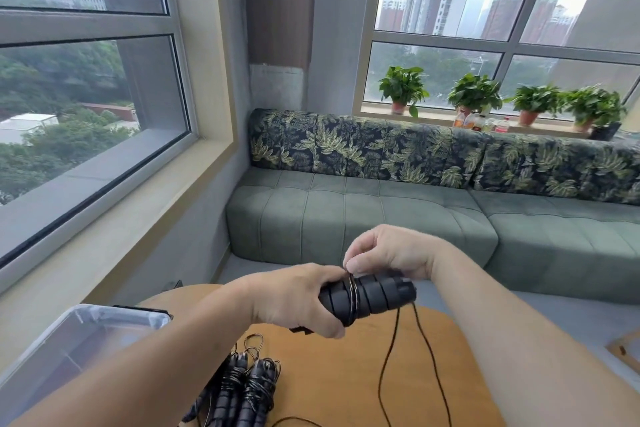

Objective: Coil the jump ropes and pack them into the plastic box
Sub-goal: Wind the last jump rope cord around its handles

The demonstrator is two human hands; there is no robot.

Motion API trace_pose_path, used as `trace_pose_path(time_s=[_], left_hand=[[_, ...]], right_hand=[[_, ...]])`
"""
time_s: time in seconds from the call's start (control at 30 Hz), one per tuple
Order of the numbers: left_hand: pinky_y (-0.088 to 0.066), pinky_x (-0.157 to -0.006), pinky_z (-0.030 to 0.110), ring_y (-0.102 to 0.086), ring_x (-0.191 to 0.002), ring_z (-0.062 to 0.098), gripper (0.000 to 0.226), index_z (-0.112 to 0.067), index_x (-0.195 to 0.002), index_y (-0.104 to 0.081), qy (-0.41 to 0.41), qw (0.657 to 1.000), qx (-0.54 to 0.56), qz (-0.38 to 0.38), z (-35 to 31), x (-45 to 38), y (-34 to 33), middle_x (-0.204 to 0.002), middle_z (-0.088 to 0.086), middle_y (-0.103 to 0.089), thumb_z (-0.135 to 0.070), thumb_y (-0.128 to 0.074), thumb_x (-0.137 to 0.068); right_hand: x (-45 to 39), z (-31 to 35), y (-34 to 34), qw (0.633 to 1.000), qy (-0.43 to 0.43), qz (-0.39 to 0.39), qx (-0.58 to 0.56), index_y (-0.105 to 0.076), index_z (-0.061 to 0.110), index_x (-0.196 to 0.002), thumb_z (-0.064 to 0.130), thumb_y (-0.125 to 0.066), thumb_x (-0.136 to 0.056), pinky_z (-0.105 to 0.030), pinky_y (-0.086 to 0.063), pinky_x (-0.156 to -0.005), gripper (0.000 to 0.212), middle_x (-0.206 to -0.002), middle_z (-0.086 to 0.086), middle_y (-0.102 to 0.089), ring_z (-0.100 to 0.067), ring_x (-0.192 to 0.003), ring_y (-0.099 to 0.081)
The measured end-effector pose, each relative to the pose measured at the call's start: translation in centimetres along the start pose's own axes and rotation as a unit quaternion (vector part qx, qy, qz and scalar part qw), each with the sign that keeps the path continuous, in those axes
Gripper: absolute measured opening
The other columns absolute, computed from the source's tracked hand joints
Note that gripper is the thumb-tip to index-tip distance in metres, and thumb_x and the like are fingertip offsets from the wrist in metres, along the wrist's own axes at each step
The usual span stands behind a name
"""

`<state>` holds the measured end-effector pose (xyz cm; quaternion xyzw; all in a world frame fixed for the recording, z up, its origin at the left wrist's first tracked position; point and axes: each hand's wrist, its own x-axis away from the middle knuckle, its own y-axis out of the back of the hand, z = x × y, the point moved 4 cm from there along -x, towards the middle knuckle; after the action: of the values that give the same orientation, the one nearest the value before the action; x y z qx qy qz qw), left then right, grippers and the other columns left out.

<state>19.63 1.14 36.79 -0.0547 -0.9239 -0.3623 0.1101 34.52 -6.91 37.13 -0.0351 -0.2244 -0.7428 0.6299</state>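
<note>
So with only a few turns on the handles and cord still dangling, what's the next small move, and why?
Probably another wrap: the right hand pinches the cord at the handles, which the left hand grips. Only a few turns are on, and loose cord trails to the table, so it seems too early for the plastic box.

No readable text

No word, number, brand or sign can be read anywhere; the labels on the bottles (481,122) standing on the window sill (540,130) are seen only as small blurred patches of colour.
</note>
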Motion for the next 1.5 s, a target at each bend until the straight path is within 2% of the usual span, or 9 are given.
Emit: trace_pose_path(time_s=[0.07, 0.23, 0.4, 0.7, 0.83, 1.03, 1.27, 1.4, 1.5], left_hand=[[-0.046, -0.056, 0.027, -0.055, -0.064, 0.011, 0.038, -0.023, -0.104, -0.058, -0.012, 0.999, 0.043, -0.012, -0.3, 0.0, 0.6, -0.081, -0.004, -0.059, -0.028, -0.076, -0.071], [-0.04, -0.05, 0.025, -0.049, -0.063, 0.018, 0.037, -0.014, -0.097, -0.064, -0.003, 0.969, 0.241, -0.053, 0.4, -0.5, 0.7, -0.08, 0.006, -0.055, -0.025, -0.075, -0.064], [-0.039, -0.05, 0.028, -0.048, -0.059, 0.019, 0.037, -0.01, -0.1, -0.062, 0.1, 0.957, 0.221, -0.158, 2.2, -1.4, 2.3, -0.072, 0.005, -0.056, -0.021, -0.074, -0.066], [-0.047, -0.053, 0.032, -0.057, -0.064, 0.02, 0.046, -0.015, -0.103, -0.04, 0.159, 0.955, -0.126, -0.217, 4.0, -2.0, 2.6, -0.088, 0.002, -0.059, -0.023, -0.07, -0.069], [-0.041, -0.057, 0.033, -0.054, -0.073, 0.024, 0.038, -0.017, -0.097, -0.038, 0.14, 0.931, -0.263, -0.212, 4.6, -2.1, 2.2, -0.091, 0.0, -0.055, -0.02, -0.066, -0.071], [-0.047, -0.07, 0.034, -0.059, -0.092, 0.022, 0.038, -0.023, -0.109, -0.048, 0.071, 0.927, -0.32, -0.182, 2.7, -2.7, 0.7, -0.102, -0.005, -0.061, -0.025, -0.065, -0.075], [-0.048, -0.065, 0.027, -0.058, -0.074, 0.014, 0.04, -0.021, -0.104, -0.061, 0.04, 0.99, -0.103, -0.086, 1.3, -2.3, 0.0, -0.085, -0.008, -0.062, -0.019, -0.082, -0.07], [-0.045, -0.065, 0.016, -0.059, -0.071, 0.003, 0.043, -0.019, -0.109, -0.063, -0.003, 0.992, 0.098, -0.078, 0.2, -1.0, 0.8, -0.082, -0.013, -0.065, -0.009, -0.083, -0.071], [-0.046, -0.064, 0.018, -0.058, -0.071, 0.006, 0.039, -0.017, -0.106, -0.065, -0.024, 0.975, 0.195, -0.103, 0.0, -1.0, 1.5, -0.083, -0.009, -0.065, -0.009, -0.082, -0.073]], right_hand=[[-0.7, -2.2, -0.5, 0.99, 0.01, 0.001, -0.139, -0.072, 0.013, -0.077, 0.02, -0.08, -0.071, -0.026, -0.05, -0.059, 0.012, -0.074, -0.006, -0.066, -0.016, -0.061, -0.061], [-2.1, -4.2, -4.0, 0.916, 0.042, -0.051, -0.396, -0.052, 0.013, -0.072, 0.028, -0.064, -0.086, -0.021, -0.012, -0.047, 0.024, -0.053, 0.003, -0.041, -0.006, -0.043, -0.031], [-2.3, -5.2, -6.9, 0.918, 0.019, -0.141, -0.37, -0.057, 0.014, -0.078, 0.017, -0.05, -0.101, -0.018, -0.015, -0.042, 0.025, -0.062, 0.001, -0.046, -0.008, -0.046, -0.022], [-1.3, -3.4, -8.5, 0.979, -0.028, -0.166, 0.118, -0.043, 0.02, -0.065, 0.01, -0.04, -0.091, -0.025, -0.027, -0.048, 0.028, -0.065, -0.002, -0.043, -0.019, -0.057, -0.033], [-0.2, -1.8, -7.9, 0.93, -0.042, -0.133, 0.34, -0.05, 0.017, -0.072, 0.014, -0.044, -0.088, -0.026, -0.031, -0.047, 0.018, -0.069, -0.002, -0.051, -0.021, -0.06, -0.045], [1.3, 2.9, -5.5, 0.867, 0.01, -0.102, 0.487, -0.07, 0.012, -0.069, 0.018, -0.063, -0.076, -0.027, -0.042, -0.049, 0.011, -0.058, -0.001, -0.057, -0.024, -0.059, -0.055], [0.4, 3.9, -0.9, 0.941, 0.034, -0.068, 0.329, -0.07, 0.02, -0.071, 0.041, -0.088, -0.061, -0.026, -0.043, -0.061, 0.03, -0.062, 0.012, -0.064, -0.004, -0.058, -0.052], [0.5, 1.0, 1.0, 0.993, 0.036, -0.092, 0.06, -0.068, 0.016, -0.074, 0.032, -0.088, -0.067, -0.025, -0.043, -0.056, 0.027, -0.069, 0.0, -0.065, -0.012, -0.059, -0.054], [0.1, -0.7, 0.1, 0.977, 0.042, -0.103, -0.18, -0.071, 0.017, -0.064, 0.021, -0.072, -0.074, -0.026, -0.035, -0.056, 0.011, -0.066, 0.0, -0.062, -0.012, -0.057, -0.053]])
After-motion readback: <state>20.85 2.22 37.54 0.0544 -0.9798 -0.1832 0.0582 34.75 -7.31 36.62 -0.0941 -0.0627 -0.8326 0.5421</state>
